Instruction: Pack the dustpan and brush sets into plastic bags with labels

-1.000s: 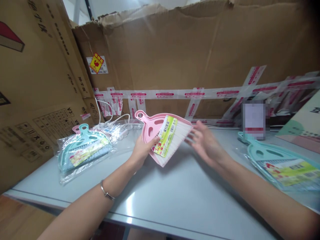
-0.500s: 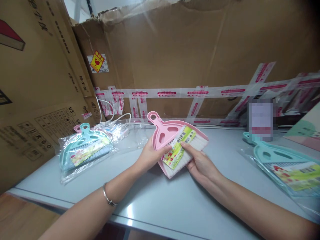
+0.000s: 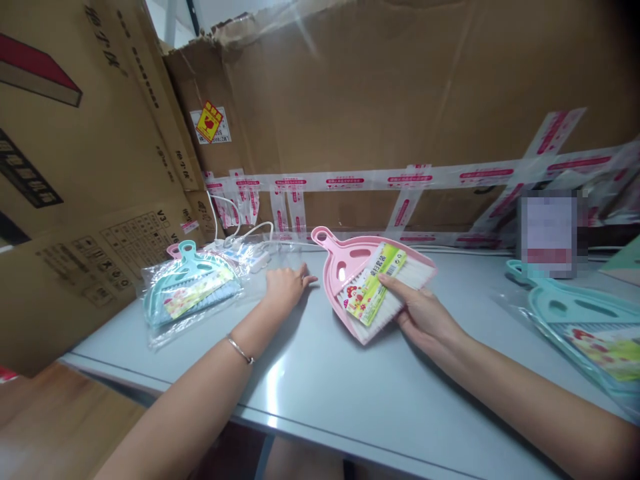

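A pink dustpan [image 3: 360,257] with a white-bristled brush [image 3: 419,273] nested in it is tilted above the table. A yellow-green printed label [image 3: 369,293] wraps across the brush. My right hand [image 3: 417,310] grips the set at its lower right edge, thumb on the label and fingers underneath. Apart from the dustpan, to its left, my left hand [image 3: 287,290] is open and low over the table, fingers pointing right, nothing in it. Farther left lies a bagged mint-green dustpan set [image 3: 193,287], with a pink handle [image 3: 173,251] showing behind it.
Another mint-green dustpan set [image 3: 590,317] lies bagged at the right, before an upright blurred panel [image 3: 547,233]. Large cardboard boxes [image 3: 350,100] wall off the back and left. White cables [image 3: 257,230] and a power strip [image 3: 255,257] lie behind the left set on the grey table [image 3: 320,393].
My left hand has let go of the pink dustpan and moved down-left, away from it. My right hand still holds the set. The view has shifted slightly left.
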A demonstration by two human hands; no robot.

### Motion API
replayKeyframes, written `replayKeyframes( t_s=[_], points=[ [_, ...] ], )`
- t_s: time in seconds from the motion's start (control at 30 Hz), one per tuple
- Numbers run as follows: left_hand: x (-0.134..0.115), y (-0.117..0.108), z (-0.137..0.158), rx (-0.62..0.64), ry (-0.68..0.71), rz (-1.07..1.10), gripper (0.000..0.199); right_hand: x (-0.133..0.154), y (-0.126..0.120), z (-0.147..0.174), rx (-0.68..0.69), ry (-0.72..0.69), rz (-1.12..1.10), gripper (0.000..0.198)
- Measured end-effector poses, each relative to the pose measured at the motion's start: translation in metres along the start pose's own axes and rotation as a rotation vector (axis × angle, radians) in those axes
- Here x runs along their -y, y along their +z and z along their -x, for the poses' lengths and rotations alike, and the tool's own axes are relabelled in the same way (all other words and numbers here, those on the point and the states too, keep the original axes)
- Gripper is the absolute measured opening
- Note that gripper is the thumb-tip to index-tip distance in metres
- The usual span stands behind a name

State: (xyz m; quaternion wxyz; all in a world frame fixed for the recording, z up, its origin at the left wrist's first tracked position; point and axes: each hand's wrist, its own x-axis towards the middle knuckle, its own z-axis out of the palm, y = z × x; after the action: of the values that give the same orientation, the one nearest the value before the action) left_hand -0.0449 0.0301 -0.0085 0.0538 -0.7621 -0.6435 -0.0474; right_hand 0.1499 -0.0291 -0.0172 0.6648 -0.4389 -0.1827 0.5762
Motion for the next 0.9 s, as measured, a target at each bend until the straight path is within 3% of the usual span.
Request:
replayKeyframes(
  t_s=[0.43, 0.63, 0.8, 0.9],
  points=[
    [0.009, 0.000, 0.004, -0.169, -0.009, -0.042, 0.031, 0.008, -0.005, -0.003, 0.065, 0.023, 0.115, 0.027],
    [0.012, 0.007, 0.009, -0.180, -0.114, -0.119, 0.044, 0.005, -0.007, -0.006, 0.096, 0.055, 0.116, 0.028],
    [0.005, 0.005, 0.014, -0.291, 0.060, -0.132, 0.050, 0.005, -0.008, -0.006, 0.129, 0.045, 0.120, 0.030],
    [-0.004, 0.002, 0.017, -0.271, 0.176, -0.088, 0.057, 0.006, -0.009, -0.008, 0.118, 0.029, 0.137, 0.030]
  ],
)
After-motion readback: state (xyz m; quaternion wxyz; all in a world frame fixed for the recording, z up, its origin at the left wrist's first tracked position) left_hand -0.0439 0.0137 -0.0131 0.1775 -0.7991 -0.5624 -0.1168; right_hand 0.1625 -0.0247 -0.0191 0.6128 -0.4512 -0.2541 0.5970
